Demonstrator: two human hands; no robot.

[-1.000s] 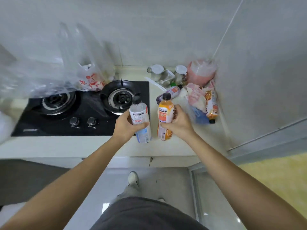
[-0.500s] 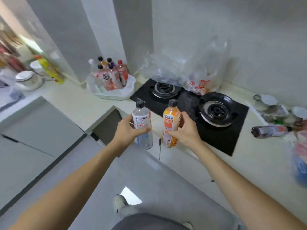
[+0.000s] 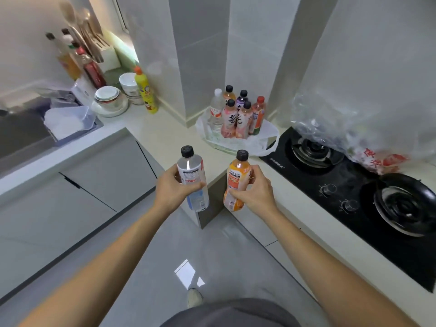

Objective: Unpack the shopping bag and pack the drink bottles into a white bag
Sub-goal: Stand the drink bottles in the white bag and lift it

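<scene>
Clear bottle (image 3: 192, 178) with black cap was upright in left hand (image 3: 173, 187), fingers curled round its label. Orange bottle (image 3: 236, 182) with black cap, also upright, was gripped by right hand (image 3: 256, 192) round its middle. Both were held in the air over the floor, near the tabletop (image 3: 162, 135) corner, apart from each other.

White bag (image 3: 238, 140) sat open on the tabletop in the wall corner, just beside the stove (image 3: 354, 180). Six bottles stood upright inside it, packed close: one clear with white cap, the others pinkish, orange, purple and red.

Step in hand, likely: carrying the pair to the bag. To do it well, lower them upright into the free front part of the bag, one at a time, so the standing ones don't topple; bag walls looked slumped and low.

Clear plastic shopping bag (image 3: 368, 128) with red print rested on the stove; contents couldn't be made out.
</scene>
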